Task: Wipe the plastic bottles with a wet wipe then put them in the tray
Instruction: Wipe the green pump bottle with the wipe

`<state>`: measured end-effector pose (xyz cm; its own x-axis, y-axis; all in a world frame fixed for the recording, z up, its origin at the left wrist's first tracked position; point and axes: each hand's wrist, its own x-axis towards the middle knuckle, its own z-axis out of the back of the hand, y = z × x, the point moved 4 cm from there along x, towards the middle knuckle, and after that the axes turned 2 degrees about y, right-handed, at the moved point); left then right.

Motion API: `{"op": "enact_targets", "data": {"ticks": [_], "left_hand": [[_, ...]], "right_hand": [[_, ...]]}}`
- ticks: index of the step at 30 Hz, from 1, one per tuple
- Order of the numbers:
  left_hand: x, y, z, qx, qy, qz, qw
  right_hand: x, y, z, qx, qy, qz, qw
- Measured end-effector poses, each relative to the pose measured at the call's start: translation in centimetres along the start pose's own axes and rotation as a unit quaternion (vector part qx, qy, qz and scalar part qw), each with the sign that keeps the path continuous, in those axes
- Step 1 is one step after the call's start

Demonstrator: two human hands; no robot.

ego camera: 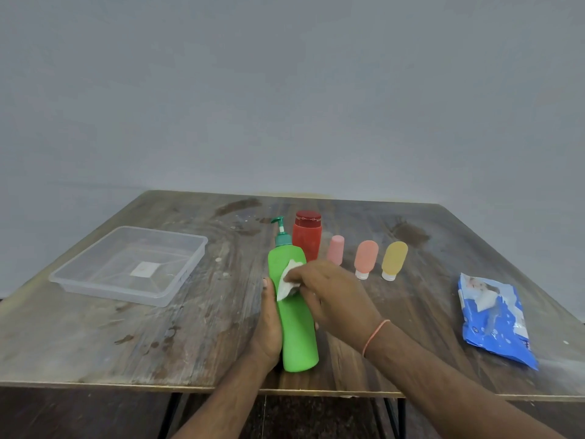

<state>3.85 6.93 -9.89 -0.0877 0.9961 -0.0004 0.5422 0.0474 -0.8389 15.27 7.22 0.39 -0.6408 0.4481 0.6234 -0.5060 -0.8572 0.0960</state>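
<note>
While my left hand [269, 324] wraps the lower body of the green pump bottle [296, 312] and keeps it tilted just above the near edge of the surface [196, 312], my right hand [332, 296] pinches a crumpled wet wipe [288, 280] against the bottle's upper front, so both grips are closed on something: the left on the bottle, the right on the wipe. I judge this bottle to be stiff, smooth plastic that turns slick once damp, so I would hold it low around the waist as now, and stay off the thin teal pump head [280, 231], which looks like the weak part. How full or heavy it is I cannot tell. The wipe is soft and limp; it needs finger pressure to stay bunched. Four more bottles stand behind, all apparently unwiped: a red bottle [307, 234], a pink bottle [335, 250], an orange bottle [365, 258] and a yellow bottle [393, 259]; the last two rest on their white caps and look light and easy to tip. The clear tray [186, 274] sits well apart to the left with no bottles in it, and the blue wipe pack [493, 318] lies to the right.
</note>
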Motion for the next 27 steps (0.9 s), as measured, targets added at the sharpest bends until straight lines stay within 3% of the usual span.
{"op": "enact_targets", "data": {"ticks": [10,14,22,27], "left_hand": [[0.1,0.1,0.0,-0.047,0.002,0.048,0.998],[-0.1,0.0,0.0,-0.041,-0.003,0.039,0.998],[0.0,-0.1,0.3,0.023,-0.015,-0.001,1.0],[0.1,0.1,0.4,0.052,0.01,0.01,0.999]], "right_hand": [[-6.9,2.2,-1.8,0.051,-0.007,0.05,0.997],[-5.9,1.9,-1.8,0.058,-0.034,0.023,0.997],[0.7,-0.5,-0.3,0.091,-0.155,-0.092,0.979],[1.8,-2.0,-0.6,0.23,-0.203,-0.241,0.921]]}}
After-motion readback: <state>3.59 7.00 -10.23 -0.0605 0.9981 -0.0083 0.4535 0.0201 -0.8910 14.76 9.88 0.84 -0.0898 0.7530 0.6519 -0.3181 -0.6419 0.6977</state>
